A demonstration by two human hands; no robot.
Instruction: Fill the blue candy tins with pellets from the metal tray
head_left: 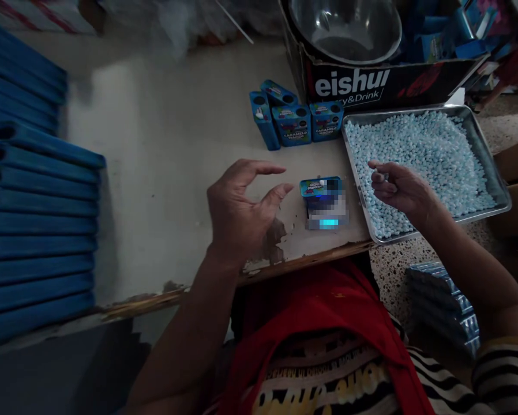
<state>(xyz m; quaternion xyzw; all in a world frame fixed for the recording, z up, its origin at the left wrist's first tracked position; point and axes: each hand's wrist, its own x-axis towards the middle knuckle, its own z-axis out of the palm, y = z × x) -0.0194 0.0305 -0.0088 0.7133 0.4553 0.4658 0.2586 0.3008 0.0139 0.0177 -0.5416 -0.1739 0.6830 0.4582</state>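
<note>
A small blue candy box (pixel 321 187) stands near the table's front edge, its lower part blurred out. To the left of it my left hand (pixel 246 207) is raised, thumb and fingers apart in a C shape, holding nothing. My right hand (pixel 400 187) hovers over the metal tray (pixel 507 193) of pale blue candies (pixel 427 155), its fingers curled together; whether a candy is between them I cannot make out. Several blue boxes (pixel 291 124) stand in a group behind the single box.
Blue boxes (pixel 38 219) are stacked in long rows at the left. A black carton (pixel 349 92) with a steel bowl (pixel 349 34) is at the back, beside the tray. The worn wooden table edge (pixel 293 264) runs along the front. Wrapped packs (pixel 445 300) lie below at the right.
</note>
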